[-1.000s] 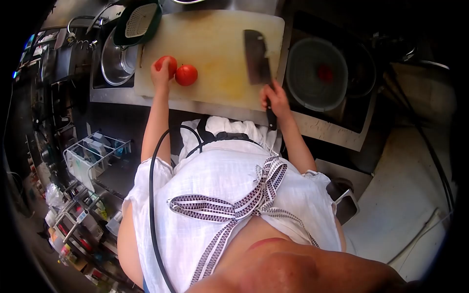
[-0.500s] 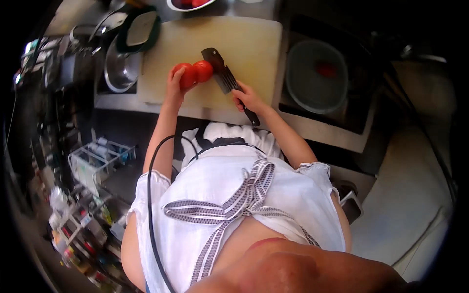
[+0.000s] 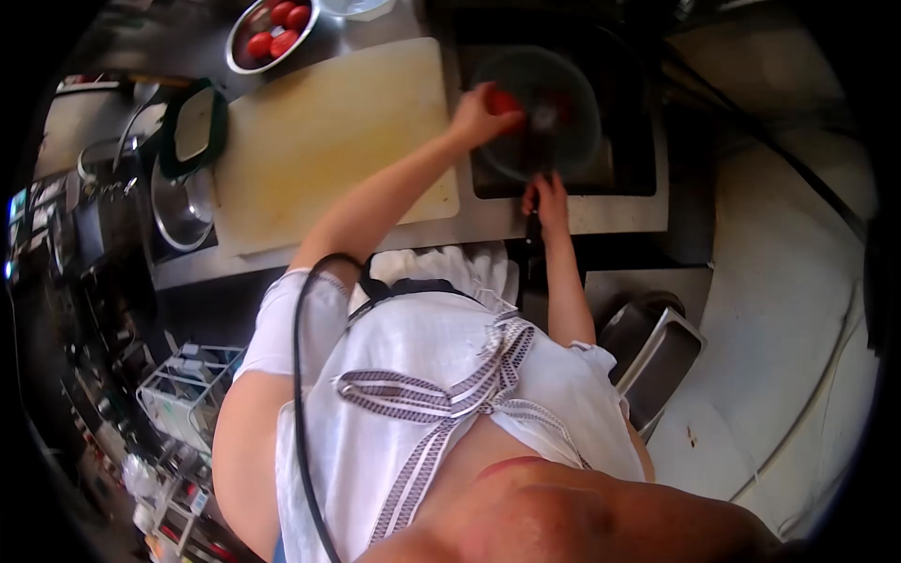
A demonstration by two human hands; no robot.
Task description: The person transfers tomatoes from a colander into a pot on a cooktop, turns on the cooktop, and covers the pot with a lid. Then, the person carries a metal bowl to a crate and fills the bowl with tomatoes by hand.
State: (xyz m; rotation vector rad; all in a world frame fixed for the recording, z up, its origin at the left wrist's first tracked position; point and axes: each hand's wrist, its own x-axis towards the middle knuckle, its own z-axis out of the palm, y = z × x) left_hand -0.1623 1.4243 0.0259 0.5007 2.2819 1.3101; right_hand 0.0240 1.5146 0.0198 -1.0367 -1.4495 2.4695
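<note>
My left hand [image 3: 483,116] is closed on a red tomato [image 3: 504,110] over the left side of a large round container [image 3: 582,131] in the dark sink. Just right of it, my right hand [image 3: 547,202] grips the black handle of a knife [image 3: 533,225] at the container's near edge. The dark blade points away from me over the container and is hard to make out. Something red lies deeper in the container, partly hidden and blurred. The pale cutting board [image 3: 319,141] is to the left, under my left forearm.
A metal bowl [image 3: 235,49] with several tomatoes stands behind the board, beside a clear container [image 3: 358,7]. Left of the board are a green-rimmed basket [image 3: 222,131] and a steel bowl [image 3: 178,235]. A metal pan [image 3: 662,361] sits below the counter, right.
Both hands have moved right, from the cutting board to the round container, carrying tomato and knife. Tomatoes no longer show on the board. The view has shifted, showing more of the metal bowl.
</note>
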